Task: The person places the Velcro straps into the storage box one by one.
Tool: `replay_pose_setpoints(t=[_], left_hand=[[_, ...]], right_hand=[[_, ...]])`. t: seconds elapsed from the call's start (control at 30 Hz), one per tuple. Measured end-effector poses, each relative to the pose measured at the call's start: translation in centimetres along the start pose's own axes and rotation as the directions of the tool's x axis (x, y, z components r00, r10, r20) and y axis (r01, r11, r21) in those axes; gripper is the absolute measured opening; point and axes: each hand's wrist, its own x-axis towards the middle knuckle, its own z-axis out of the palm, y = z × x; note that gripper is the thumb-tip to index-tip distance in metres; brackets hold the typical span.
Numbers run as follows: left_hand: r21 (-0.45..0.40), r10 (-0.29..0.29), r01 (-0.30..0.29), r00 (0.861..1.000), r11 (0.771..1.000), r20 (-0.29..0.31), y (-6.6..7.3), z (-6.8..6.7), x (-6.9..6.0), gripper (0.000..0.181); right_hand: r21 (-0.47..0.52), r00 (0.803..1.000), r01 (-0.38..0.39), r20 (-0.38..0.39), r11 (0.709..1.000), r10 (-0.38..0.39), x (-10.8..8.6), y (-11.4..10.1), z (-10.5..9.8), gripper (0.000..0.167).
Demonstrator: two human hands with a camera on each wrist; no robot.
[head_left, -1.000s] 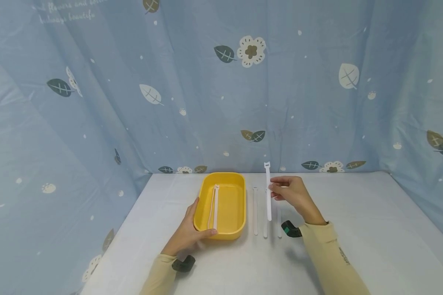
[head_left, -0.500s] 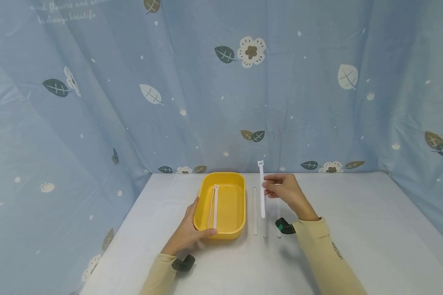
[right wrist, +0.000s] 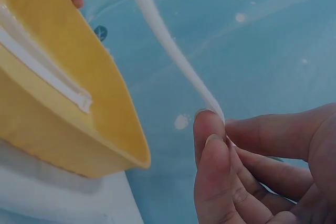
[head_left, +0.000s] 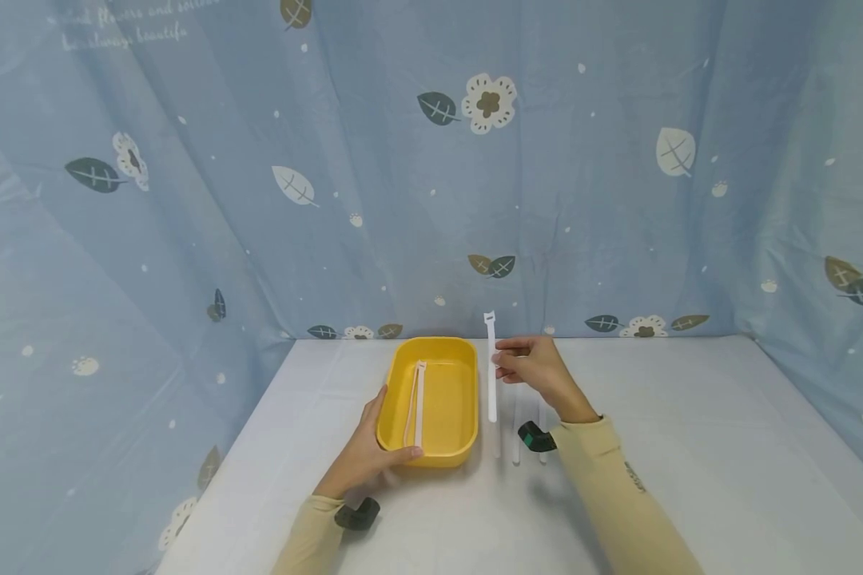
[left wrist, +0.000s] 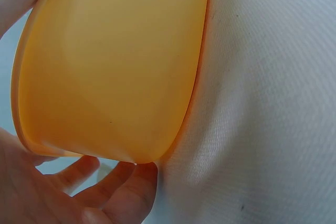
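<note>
The right hand (head_left: 539,371) pinched a white strap (head_left: 492,395) partway along, slotted head uppermost; the left hand (head_left: 365,455) gripped the yellow tray (head_left: 449,407), thumb over its rim. With so narrow a pinch, the strap could twist, and its free lower end might snag the rim left of the right hand. The strap looked soft and flat, the tray smooth and round-cornered. Pale straps (head_left: 420,403) lay inside, right of the left hand; thin strips (head_left: 516,435) lay below the right, on woven white cloth (head_left: 446,527). Beyond both hands hung a creased blue curtain (head_left: 403,160).
</note>
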Motion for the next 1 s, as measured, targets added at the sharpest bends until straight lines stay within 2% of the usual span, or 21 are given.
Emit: replay_pose_setpoints(t=[0.37,1.0], left_hand=[[0.016,-0.003,0.003,1.000,1.000,-0.004,0.2,0.0,0.0,0.129],[0.003,0.008,-0.007,1.000,1.000,-0.030,-0.1,0.2,0.0,0.130]], right_hand=[[-0.004,1.000,-0.013,0.006,1.000,0.013,0.6,-0.2,1.5,0.033],[0.070,0.999,-0.026,0.037,0.997,0.023,1.8,0.2,3.7,0.033]])
